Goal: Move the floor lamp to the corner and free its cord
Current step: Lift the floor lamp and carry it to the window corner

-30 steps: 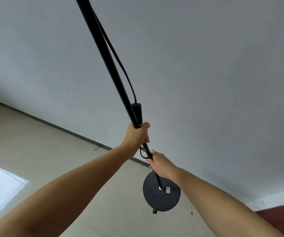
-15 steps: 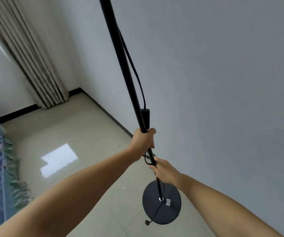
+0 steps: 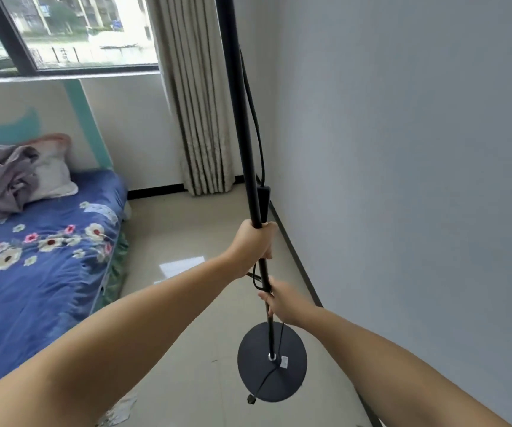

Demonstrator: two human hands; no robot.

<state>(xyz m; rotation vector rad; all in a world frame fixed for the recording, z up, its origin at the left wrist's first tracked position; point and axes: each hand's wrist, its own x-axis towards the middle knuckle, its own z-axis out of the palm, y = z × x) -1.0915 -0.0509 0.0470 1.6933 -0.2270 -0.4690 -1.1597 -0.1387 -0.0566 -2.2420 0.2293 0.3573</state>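
1. The lamp's black pole (image 3: 242,124) runs from the top edge of the view down to a round base (image 3: 272,362) near the bottom centre, just beside the right wall (image 3: 402,180).
2. The left hand (image 3: 253,246) is wrapped in a closed fist around the pole, just below a small black switch box (image 3: 264,200) on the cord.
3. The right hand (image 3: 282,300) is closed around the pole lower down, just above the base; the two hands are near each other, not touching.
4. Whether the base rests on the floor (image 3: 187,229) or hangs just above it cannot be told.
5. The cord (image 3: 256,127) hangs along the pole's right side, passes the switch box, loops out beside the pole between the hands, then crosses the base top and ends in a small plug (image 3: 251,399) at the base's lower left edge.
6. A dark baseboard (image 3: 297,263) marks the wall's foot and runs away to the far corner, where a curtain (image 3: 199,118) hangs to the floor.
7. A bed (image 3: 42,266) with a blue flowered cover fills the left side; its edge runs roughly parallel to the wall.
8. Between bed edge and baseboard lies an open strip of tiled floor leading to the curtain corner.
9. Crumpled paper (image 3: 119,409) lies on the floor near the bottom edge, left of the base.
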